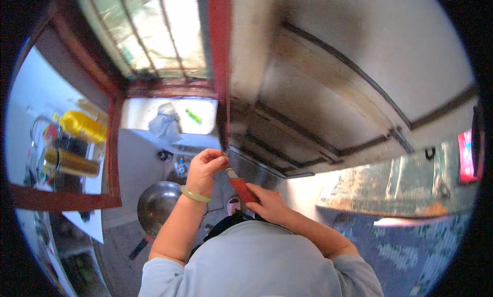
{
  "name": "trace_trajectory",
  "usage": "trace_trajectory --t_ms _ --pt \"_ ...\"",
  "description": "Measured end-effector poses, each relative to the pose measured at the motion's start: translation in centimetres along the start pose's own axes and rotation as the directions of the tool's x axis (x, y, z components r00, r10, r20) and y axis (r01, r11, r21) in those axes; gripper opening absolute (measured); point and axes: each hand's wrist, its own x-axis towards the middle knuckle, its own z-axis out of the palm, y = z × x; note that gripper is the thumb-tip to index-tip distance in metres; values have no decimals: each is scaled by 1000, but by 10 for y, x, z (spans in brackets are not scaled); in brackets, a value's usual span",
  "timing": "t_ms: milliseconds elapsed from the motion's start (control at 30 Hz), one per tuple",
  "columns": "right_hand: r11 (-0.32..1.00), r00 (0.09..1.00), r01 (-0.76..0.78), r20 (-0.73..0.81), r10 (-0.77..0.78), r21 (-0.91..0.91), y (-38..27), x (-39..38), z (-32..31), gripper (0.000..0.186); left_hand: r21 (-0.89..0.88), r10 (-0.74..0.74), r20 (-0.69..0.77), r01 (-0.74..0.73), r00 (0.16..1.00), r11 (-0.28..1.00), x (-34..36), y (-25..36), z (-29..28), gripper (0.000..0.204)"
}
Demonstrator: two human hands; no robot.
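Note:
In front of my body, my right hand is closed round a tool with a broad red handle and a pale collar at its upper end. My left hand, with a pale bangle on its wrist, has its fingers pinched together at the tool's far, dark end. The fingers hide that end, and I cannot make out the tool's kind. Below my left forearm stands a dark round wok, its black and red handle pointing toward the lower left.
Beyond my hands, a white ledge under a barred window bears a grey plastic bag and a green item. A yellow bottle and brown jar stand left. Stained panelling rises at right; a slippered foot shows below.

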Motion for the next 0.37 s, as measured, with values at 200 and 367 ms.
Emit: trace_trajectory --t_ms 200,367 --pt "988 974 -120 -179 136 102 16 -73 7 56 293 -50 117 14 992 956 -16 -32 40 7" --pt "930 888 -178 -356 293 322 39 -157 18 59 548 -153 356 -73 922 833 -35 -90 83 12"
